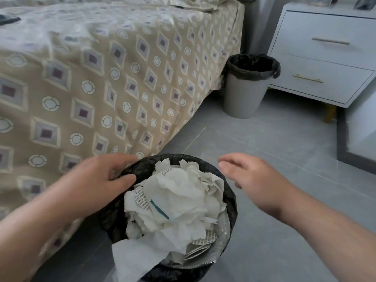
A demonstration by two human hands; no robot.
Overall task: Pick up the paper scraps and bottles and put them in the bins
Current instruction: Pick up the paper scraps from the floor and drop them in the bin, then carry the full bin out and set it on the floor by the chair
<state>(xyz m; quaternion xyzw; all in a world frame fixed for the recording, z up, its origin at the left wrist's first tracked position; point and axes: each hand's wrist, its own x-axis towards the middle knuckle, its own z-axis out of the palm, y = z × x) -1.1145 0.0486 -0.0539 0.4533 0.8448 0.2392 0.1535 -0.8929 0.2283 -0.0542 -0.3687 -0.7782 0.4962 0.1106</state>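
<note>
Both hands empty, fingers spread: left hand (99,176) at near bin (231,197) rim, right hand (252,178) blurred; paper scraps (175,202) hid bin's inside.

Left hand (95,178) is hovering palm-down at the left rim of the near bin (231,197), fingers loosely extended, empty. Right hand (250,178) is hovering just right of that rim, fingers spread, empty.

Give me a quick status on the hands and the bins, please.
Left hand open, on near bin rim. Right hand open, empty, beside it. Near bin heaped with paper scraps; far bin by nightstand. No bottles seen; nothing blocking.
</note>
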